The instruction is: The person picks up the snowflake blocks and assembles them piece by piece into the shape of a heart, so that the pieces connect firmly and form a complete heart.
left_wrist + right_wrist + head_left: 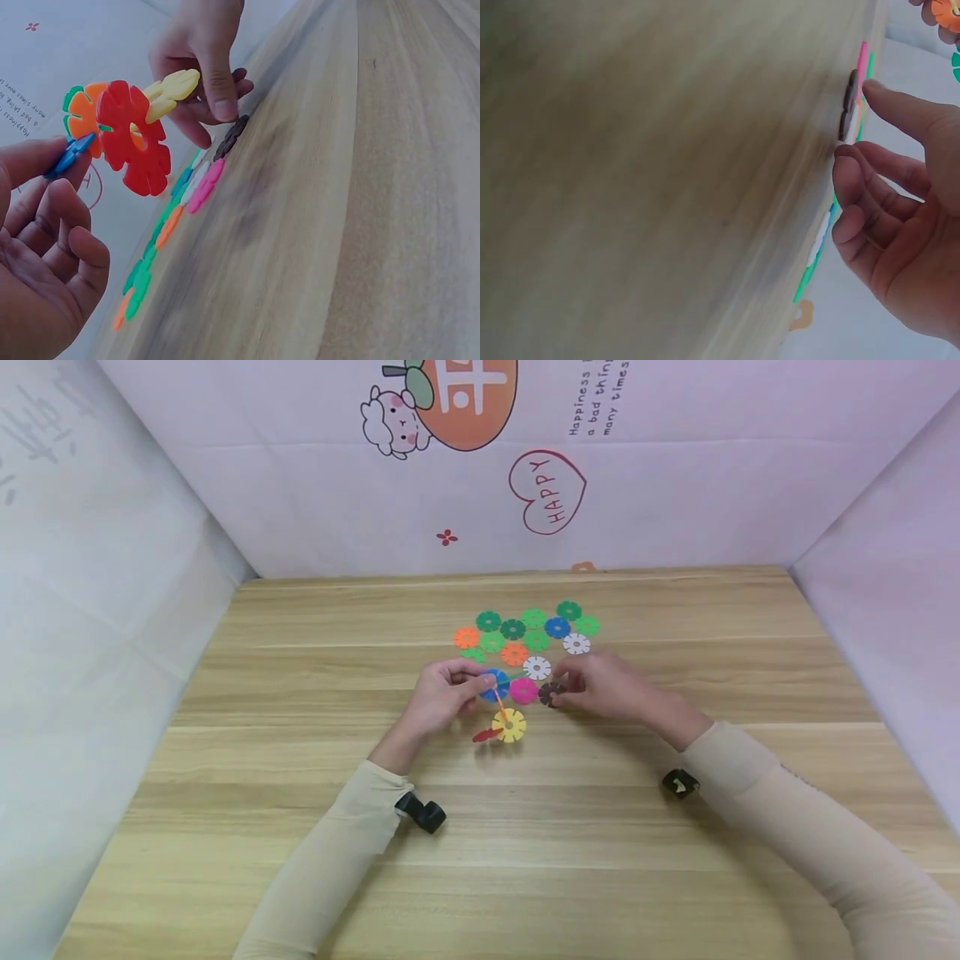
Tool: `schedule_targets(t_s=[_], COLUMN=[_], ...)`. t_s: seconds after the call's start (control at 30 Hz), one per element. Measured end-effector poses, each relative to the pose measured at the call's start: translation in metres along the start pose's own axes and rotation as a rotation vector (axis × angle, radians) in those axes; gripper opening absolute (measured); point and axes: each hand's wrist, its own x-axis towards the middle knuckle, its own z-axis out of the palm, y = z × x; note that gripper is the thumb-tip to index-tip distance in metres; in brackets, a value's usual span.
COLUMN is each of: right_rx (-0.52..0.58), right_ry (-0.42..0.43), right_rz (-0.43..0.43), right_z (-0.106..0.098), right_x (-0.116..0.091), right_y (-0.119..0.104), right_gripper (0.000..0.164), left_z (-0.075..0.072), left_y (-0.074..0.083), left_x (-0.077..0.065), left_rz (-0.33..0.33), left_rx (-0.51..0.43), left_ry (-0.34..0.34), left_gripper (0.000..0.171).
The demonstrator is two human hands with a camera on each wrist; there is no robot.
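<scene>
As the left hand [444,695] pinches a blue disc [73,155] between thumb and fingers, a small linked cluster of notched plastic discs hangs from the grip, held above a wood-grain table [585,860]. Joined in the cluster are an orange disc [86,105], a green disc [70,101], a yellow disc [517,728] and a red disc [116,135], with the yellow and red ones nearest the wearer in the head view. At right, the right hand [606,685] reaches down to a brown disc [547,696] lying on the table, thumb and fingertips curved about its edge; whether they pinch it cannot be told. Just beside the brown disc, on its left, lies a pink disc [524,691], and beyond that pair is a white disc [528,669]. Farther toward the back wall [675,502], more loose discs lie flat in a close group, among them an orange piece [467,632], a second blue piece [551,625] and several in dark and light green. Beige sleeves [780,827] cover both forearms, a black device at each wrist, while the wall behind bears a red heart outline [548,493] lettered "HAPPY."
</scene>
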Motion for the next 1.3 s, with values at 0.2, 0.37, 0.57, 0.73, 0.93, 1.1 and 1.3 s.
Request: schedule_targets(t_s=[0.2,0.37,0.57,0.73,0.93,1.1,1.3], right_rx=[0.008,0.047,0.135,0.235,0.497,0.607,0.639], right_ry=[-0.03,-0.057,-0.072,-0.078,0.02,0.087,0.101], right_rz=[0.027,0.053,0.07,0.039,0.008,0.0,0.004], right_z=[0.002,0.001,0.0,0.001,-0.005,-0.012,-0.014], right_x=[0.001,-0.001,-0.003,-0.004,-0.005,-0.007,-0.008], right_y=[0.002,0.0,0.001,0.0,-0.016,-0.028,-0.034], right_gripper=[0.027,0.022,0.02,0.008,0.019,0.02,0.019], left_z=[-0.001,-0.002,-0.003,-0.002,-0.002,-0.003,-0.003], left_y=[0.0,0.0,-0.001,-0.001,-0.001,-0.001,-0.001], left_x=[0.0,0.0,-0.001,-0.001,0.0,0.0,-0.001], left_rz=[-0.013,-0.025,-0.034,-0.041,-0.048,-0.048,-0.033], left_rx=[0.001,-0.007,-0.011,-0.004,-0.042,-0.053,-0.048], left_ry=[0.015,0.022,0.029,0.035,0.046,0.052,0.055], left_gripper=[0.012,0.012,0.012,0.012,0.012,0.012,0.012])
